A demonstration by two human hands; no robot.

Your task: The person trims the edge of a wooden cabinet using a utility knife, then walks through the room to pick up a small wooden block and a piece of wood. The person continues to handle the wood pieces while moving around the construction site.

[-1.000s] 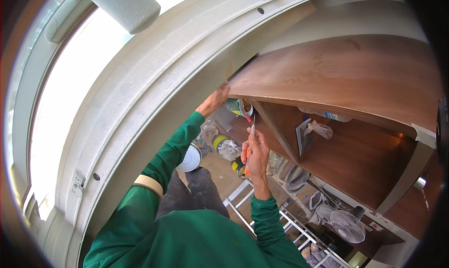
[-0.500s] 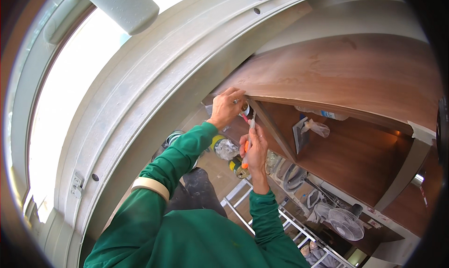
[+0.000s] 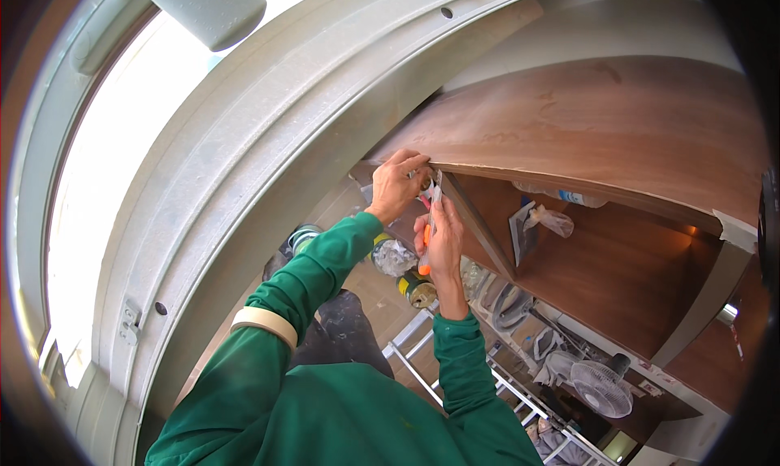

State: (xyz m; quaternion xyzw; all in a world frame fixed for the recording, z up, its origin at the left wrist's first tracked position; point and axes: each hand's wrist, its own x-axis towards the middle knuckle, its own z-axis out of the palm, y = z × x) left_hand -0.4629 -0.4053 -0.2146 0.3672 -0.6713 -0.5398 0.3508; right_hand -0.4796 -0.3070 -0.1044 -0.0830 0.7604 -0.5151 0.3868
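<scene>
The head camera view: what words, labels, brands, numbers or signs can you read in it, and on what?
None can be read with certainty.
Blue label on the clear bottle in the cabinet: too small to read.
Yellow-banded container below the right hand: no legible lettering.
Orange-handled tool in that hand: no lettering can be made out.

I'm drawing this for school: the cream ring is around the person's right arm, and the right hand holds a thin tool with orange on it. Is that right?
Not quite: the head view shows the cream ring around the left arm. The right hand does hold the thin tool with orange on it.
</scene>
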